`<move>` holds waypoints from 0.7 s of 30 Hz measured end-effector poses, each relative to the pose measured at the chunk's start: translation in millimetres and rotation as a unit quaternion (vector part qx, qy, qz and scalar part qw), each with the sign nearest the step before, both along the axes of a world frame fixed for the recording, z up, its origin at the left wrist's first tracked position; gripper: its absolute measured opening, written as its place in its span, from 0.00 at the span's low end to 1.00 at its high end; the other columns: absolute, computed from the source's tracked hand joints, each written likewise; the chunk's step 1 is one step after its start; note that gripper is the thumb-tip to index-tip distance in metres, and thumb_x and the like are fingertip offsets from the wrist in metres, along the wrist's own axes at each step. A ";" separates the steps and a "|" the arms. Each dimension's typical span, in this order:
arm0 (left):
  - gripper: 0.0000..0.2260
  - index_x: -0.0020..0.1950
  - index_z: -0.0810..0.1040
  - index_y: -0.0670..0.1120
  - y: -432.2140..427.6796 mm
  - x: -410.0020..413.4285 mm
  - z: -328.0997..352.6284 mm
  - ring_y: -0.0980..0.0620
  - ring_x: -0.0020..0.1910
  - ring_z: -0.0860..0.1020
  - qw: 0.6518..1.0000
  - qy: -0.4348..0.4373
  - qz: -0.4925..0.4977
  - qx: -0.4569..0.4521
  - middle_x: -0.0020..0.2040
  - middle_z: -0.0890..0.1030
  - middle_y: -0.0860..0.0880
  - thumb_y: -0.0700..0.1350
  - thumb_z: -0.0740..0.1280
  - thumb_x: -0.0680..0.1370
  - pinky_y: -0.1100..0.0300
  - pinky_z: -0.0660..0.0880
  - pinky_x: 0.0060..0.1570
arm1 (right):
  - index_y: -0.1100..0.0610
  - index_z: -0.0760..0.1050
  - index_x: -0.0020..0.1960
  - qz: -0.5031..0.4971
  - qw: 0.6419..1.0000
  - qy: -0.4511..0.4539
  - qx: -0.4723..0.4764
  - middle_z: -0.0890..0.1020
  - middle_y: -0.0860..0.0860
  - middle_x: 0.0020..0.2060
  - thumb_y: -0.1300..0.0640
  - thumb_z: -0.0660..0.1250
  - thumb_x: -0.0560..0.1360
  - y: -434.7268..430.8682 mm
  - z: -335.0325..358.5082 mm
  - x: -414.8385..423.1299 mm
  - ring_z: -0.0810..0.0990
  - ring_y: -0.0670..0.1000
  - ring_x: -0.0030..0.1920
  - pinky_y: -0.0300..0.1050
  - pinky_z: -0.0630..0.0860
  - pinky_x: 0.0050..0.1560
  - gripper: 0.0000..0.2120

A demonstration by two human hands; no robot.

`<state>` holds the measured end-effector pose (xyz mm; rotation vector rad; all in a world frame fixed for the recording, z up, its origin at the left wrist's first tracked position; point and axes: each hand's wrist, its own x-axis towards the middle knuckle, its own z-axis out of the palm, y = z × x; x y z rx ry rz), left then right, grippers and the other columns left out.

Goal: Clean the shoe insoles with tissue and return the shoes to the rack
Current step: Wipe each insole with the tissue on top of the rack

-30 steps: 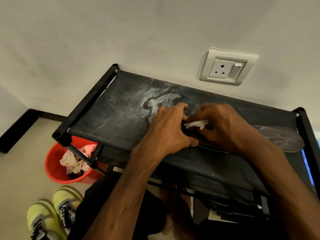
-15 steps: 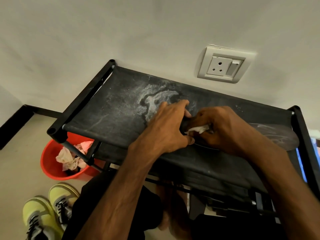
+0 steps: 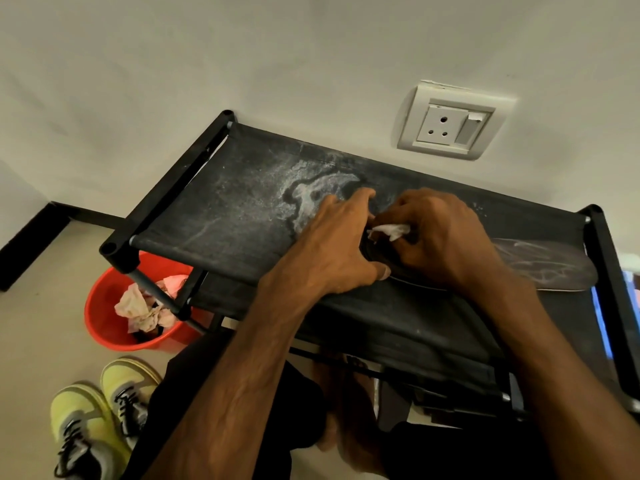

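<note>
Pinching tissue (image 3: 389,231), your right hand (image 3: 446,237) presses the insole (image 3: 547,268) your left hand (image 3: 339,244) grips, near the right rail of the rack (image 3: 225,209); bucket (image 3: 98,323) lower left.

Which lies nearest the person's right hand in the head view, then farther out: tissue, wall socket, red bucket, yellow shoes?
1. Tissue, gripped in the right hand itself.
2. Wall socket, on the wall just behind.
3. Red bucket, on the floor at left.
4. Yellow shoes, on the floor, lower left, farthest.
</note>
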<state>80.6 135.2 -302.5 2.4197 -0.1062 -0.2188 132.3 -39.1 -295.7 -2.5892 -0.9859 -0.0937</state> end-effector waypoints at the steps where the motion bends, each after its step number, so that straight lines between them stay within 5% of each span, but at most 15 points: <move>1: 0.49 0.81 0.55 0.49 -0.4 -0.4 -0.3 0.50 0.73 0.62 1.000 -0.002 0.001 0.000 0.69 0.74 0.54 0.53 0.81 0.68 0.49 0.67 0.70 | 0.46 0.87 0.54 0.008 1.000 0.010 -0.008 0.84 0.48 0.45 0.50 0.71 0.74 -0.6 0.5 0.1 0.80 0.52 0.44 0.52 0.79 0.40 0.10; 9: 0.48 0.80 0.57 0.50 -1.6 -0.7 -0.4 0.51 0.70 0.65 0.998 -0.029 -0.003 0.048 0.64 0.77 0.62 0.54 0.81 0.67 0.49 0.67 0.66 | 0.42 0.87 0.51 0.053 0.994 0.091 -0.039 0.85 0.42 0.47 0.53 0.73 0.72 -11.2 11.0 -6.0 0.83 0.47 0.43 0.53 0.82 0.41 0.10; 14: 0.49 0.80 0.56 0.49 -0.6 1.1 0.6 0.49 0.71 0.65 0.998 -0.025 0.000 0.058 0.65 0.78 0.61 0.55 0.80 0.67 0.48 0.63 0.69 | 0.40 0.86 0.51 -0.003 1.000 0.005 -0.018 0.85 0.44 0.46 0.43 0.69 0.70 -6.9 6.3 -9.3 0.82 0.53 0.45 0.54 0.81 0.41 0.12; 19: 0.49 0.81 0.54 0.49 -0.4 0.7 -0.1 0.48 0.72 0.64 0.998 -0.016 0.003 0.055 0.68 0.76 0.58 0.56 0.80 0.68 0.48 0.62 0.71 | 0.44 0.87 0.50 -0.048 0.998 -0.049 0.003 0.84 0.47 0.42 0.48 0.75 0.71 0.5 -0.8 -2.9 0.80 0.55 0.45 0.46 0.70 0.39 0.08; 21: 0.50 0.81 0.53 0.49 -1.2 1.0 -0.2 0.48 0.72 0.64 0.999 -0.013 0.007 0.050 0.68 0.76 0.58 0.56 0.80 0.68 0.48 0.61 0.71 | 0.45 0.87 0.51 -0.030 0.999 -0.032 -0.012 0.84 0.48 0.43 0.46 0.71 0.72 0.6 -0.5 -3.1 0.81 0.55 0.45 0.48 0.74 0.39 0.10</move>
